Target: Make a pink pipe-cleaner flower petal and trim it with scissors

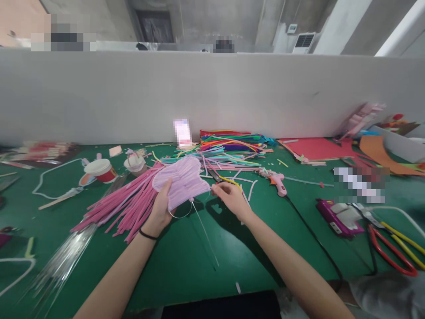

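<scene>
My left hand grips the lower left side of a light purple piece made of side-by-side fuzzy strips with a scalloped outline. Thin wire loops curve below it, and a clear thin stick hangs down from its lower edge. At the right corner of the piece, the thumb and index finger of my right hand pinch together on the end of the thin wire. Pink fuzzy stems lie fanned on the green table behind and left of my left hand.
A pink glue gun lies to the right, its black cord running toward the front. Farther right are a purple power strip and red-handled pliers. Colourful stems, a lidded cup and a lit phone stand or lie toward the back.
</scene>
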{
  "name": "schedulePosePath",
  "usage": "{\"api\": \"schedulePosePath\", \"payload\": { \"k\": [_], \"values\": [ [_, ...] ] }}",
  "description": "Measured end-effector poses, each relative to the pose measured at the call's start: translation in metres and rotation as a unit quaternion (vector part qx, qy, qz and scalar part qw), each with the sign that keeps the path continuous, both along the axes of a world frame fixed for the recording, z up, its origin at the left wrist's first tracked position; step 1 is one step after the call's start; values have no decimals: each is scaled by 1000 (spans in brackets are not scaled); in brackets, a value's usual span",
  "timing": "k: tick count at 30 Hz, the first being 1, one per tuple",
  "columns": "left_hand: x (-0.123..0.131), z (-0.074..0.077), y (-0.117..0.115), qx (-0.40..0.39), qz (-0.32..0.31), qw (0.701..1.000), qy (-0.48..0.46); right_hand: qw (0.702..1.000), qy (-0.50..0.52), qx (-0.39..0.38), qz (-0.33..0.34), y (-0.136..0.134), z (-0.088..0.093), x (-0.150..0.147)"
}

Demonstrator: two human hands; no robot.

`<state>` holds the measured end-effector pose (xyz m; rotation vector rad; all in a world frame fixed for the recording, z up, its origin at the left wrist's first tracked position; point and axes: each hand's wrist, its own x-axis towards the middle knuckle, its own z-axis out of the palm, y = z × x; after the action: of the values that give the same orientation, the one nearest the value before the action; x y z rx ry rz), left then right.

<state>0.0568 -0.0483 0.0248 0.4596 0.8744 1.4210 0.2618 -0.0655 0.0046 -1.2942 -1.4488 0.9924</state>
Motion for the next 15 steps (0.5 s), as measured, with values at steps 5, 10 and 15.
{"api": "schedulePosePath", "payload": {
  "k": [5, 10, 15],
  "values": [
    [2, -1, -4, 22, -13, 999, 34, 968, 200, -135, 67, -1, -10, -8],
    [7, -4, -9, 55, -43, 995, 70, 963, 221, -141, 66, -2, -7, -7],
    [14, -8, -18, 91, -77, 985, 127, 987, 128, -64, 68, -10, -3, -15]
  ]
}}
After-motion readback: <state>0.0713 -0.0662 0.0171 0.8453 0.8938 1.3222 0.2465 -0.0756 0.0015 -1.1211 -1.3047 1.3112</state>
